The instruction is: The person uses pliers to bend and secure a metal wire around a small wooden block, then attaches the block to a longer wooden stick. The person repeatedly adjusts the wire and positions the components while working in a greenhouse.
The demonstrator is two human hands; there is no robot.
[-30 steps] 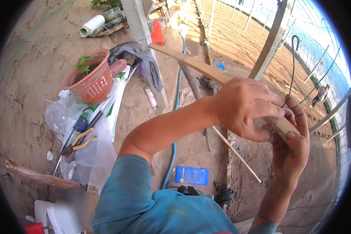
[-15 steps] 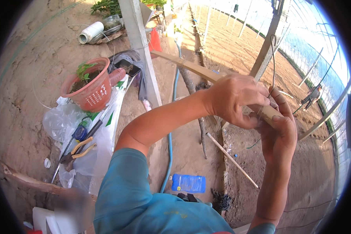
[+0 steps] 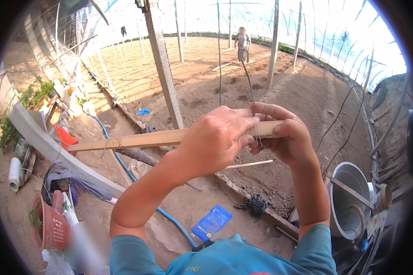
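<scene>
A long, pale wooden strip [image 3: 137,139] runs crosswise in front of me, its right end between my hands. My left hand [image 3: 215,137] is closed over the strip near that end, palm down, fingertips close to a thin wire [image 3: 257,134] looped around the wood. My right hand [image 3: 284,133] grips the end, with the thumb on its near face and fingers behind. A dark, stiff wire [image 3: 249,82] with a loop at its top comes down to my right fingertips. Where it meets the strip is partly hidden. Another thin tie [image 3: 109,144] circles the strip farther left.
Concrete posts [image 3: 163,68] rise ahead, and a person [image 3: 242,43] stands far off on the soil. A blue hose [image 3: 124,167] and a blue packet [image 3: 212,222] lie on the ground. At right stands a large grey bucket [image 3: 351,201]; a red pot [image 3: 50,224] is at lower left.
My view has turned right, bringing the bucket into sight. The strip appears more level, and both hands remain at its end beside the wire.
</scene>
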